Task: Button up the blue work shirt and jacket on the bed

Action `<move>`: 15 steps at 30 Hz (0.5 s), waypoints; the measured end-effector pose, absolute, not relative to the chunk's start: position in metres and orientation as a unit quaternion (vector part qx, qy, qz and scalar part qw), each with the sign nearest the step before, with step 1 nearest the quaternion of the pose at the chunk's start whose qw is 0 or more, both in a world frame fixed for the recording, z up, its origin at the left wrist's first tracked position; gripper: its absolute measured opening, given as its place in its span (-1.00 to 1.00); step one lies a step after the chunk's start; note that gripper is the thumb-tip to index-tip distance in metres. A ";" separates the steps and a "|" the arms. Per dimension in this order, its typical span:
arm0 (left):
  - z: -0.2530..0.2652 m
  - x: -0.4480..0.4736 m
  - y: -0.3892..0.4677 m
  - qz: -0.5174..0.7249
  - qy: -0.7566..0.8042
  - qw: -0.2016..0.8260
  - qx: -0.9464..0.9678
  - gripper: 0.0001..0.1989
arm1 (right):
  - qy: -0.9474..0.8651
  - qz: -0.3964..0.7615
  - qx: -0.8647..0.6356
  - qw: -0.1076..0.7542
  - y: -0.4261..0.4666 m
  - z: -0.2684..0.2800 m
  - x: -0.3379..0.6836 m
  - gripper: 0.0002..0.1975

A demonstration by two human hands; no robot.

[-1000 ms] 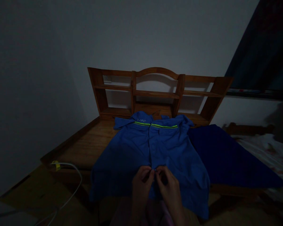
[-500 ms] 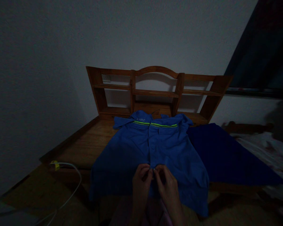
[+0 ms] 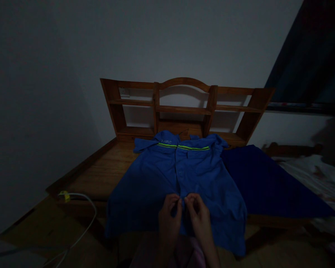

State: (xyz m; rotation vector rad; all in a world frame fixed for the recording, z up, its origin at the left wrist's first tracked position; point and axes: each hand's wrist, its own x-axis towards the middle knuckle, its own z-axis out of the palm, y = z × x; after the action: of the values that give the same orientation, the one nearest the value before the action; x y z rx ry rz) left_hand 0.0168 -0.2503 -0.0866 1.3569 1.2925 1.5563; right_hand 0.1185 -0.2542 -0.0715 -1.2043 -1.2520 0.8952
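A blue short-sleeved shirt (image 3: 203, 178) with yellow-green chest stripes and pale lettering lies spread out, collar end away from me. Its lower part hangs over the front edge of the wooden desk (image 3: 100, 171). At the lower front placket, my left hand (image 3: 171, 212) pinches the cloth between thumb and fingers. My right hand (image 3: 197, 212) pinches the other front edge just beside it, the fingertips of both hands close but slightly apart. Any button between them is too dark and small to make out.
A wooden shelf rack (image 3: 184, 109) stands at the back against the wall. Dark blue cloth (image 3: 262, 182) covers the right side. A pale cable (image 3: 95, 214) with a yellow tag hangs off the left front corner. White bedding (image 3: 318, 175) lies far right.
My fingertips have moved slightly apart, the right hand a little to the right. Both hands still pinch the shirt front, and the shirt stays in place.
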 end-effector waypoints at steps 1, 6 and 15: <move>-0.087 0.017 -0.250 0.595 0.500 0.340 0.530 -0.88 | -0.522 0.391 -0.506 0.565 -0.254 -0.072 0.118 -0.75; -0.086 0.015 -0.250 0.560 0.512 0.310 0.573 -0.90 | -0.488 0.441 -0.479 0.582 -0.252 -0.072 0.119 -0.73; -0.081 0.011 -0.252 0.554 0.503 0.334 0.573 -0.82 | -0.430 0.525 -0.431 0.594 -0.249 -0.080 0.120 -0.72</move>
State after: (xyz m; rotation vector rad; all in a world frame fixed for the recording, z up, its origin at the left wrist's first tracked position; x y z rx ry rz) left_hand 0.0111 -0.2519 -0.0811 1.4966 1.3122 1.4447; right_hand 0.1204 -0.2486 -0.0804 -1.0013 -0.9998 1.2208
